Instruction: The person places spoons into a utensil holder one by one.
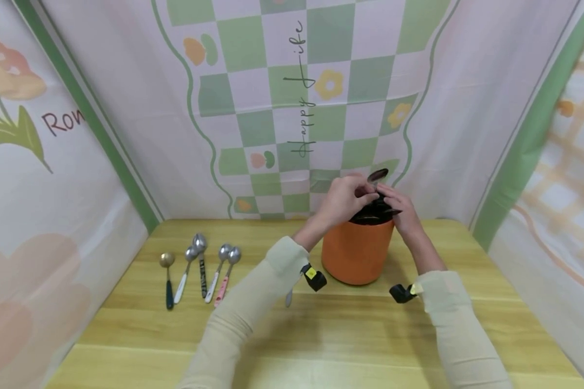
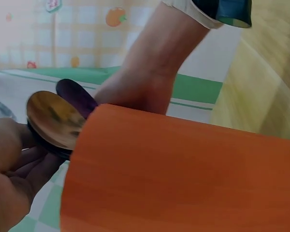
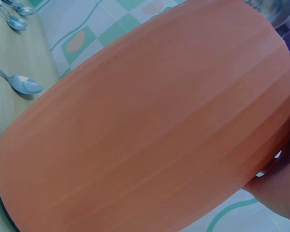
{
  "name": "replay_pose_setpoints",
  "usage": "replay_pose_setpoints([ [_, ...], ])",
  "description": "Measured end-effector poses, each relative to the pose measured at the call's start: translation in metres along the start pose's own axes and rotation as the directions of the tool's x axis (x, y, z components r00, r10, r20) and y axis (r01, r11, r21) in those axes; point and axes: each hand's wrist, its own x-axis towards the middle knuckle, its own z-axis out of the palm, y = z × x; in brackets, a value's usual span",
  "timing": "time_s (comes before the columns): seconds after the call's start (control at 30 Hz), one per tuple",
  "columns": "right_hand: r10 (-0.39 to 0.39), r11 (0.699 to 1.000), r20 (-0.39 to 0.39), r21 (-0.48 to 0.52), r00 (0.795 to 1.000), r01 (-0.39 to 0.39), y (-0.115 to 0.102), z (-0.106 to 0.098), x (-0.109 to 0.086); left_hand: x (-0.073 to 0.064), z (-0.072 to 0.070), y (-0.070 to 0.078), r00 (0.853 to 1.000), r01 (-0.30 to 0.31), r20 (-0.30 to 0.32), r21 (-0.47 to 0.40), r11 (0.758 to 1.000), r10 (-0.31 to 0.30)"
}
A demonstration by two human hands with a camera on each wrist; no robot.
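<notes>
An orange container (image 1: pixel 356 254) stands upright on the table, dark utensils (image 1: pixel 373 216) crowding its mouth. My left hand (image 1: pixel 344 199) is over the rim, thumb and fingers pinching a spoon (image 1: pixel 378 174) among them. In the left wrist view, that hand (image 2: pixel 12 176) is beside a spoon bowl (image 2: pixel 55 118) with a brownish reflection; a dark purple utensil (image 2: pixel 76 96) leans behind it. My right hand (image 1: pixel 403 210) rests along the container's far right rim, fingers extended toward the utensils. The container's wall hides most of this hand (image 3: pixel 275 191) in the right wrist view.
On the table's left lie several spoons: a gold-bowled one (image 1: pixel 166 261) with a dark handle, others with white, patterned and pink (image 1: pixel 221 292) handles. A separate metal spoon (image 3: pixel 25 84) lies near the container, mostly behind my left sleeve (image 1: pixel 253 302) from above. Printed cloth (image 1: pixel 272 108) walls the back.
</notes>
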Motion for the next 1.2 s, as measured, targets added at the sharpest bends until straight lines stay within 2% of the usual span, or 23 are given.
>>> replay_pose_setpoints([
  [0.17,0.052,0.999,0.013,0.012,0.999,-0.052,-0.002,0.002,0.0,0.0,0.005,-0.006,0.998,-0.002,0.063,0.059,0.998,-0.002],
  [0.37,-0.007,1.0,0.025,0.016,1.0,0.007,-0.003,0.006,0.0,0.001,0.007,-0.012,0.995,-0.016,0.102,0.114,0.993,0.005],
  [0.57,-0.031,0.999,0.044,-0.021,0.999,0.032,-0.003,0.006,0.002,-0.003,0.001,-0.016,0.99,-0.045,0.137,0.179,0.983,0.02],
  [0.7,-0.034,0.999,0.047,-0.005,0.998,0.035,-0.003,0.005,0.003,-0.009,-0.007,-0.017,0.993,-0.031,0.116,0.174,0.984,0.01],
  [0.9,-0.033,0.999,0.044,0.001,0.998,0.033,-0.003,0.004,0.002,-0.021,-0.023,-0.025,0.998,0.042,0.042,0.082,0.996,-0.046],
  [1.07,-0.015,1.0,0.047,0.024,0.999,0.014,-0.002,0.002,0.001,-0.037,-0.033,-0.035,0.995,0.095,-0.032,-0.002,0.995,-0.095],
  [1.2,-0.014,0.999,0.048,0.042,0.999,0.012,-0.001,0.0,0.001,-0.049,-0.037,-0.042,0.991,0.116,-0.07,-0.027,0.993,-0.118],
])
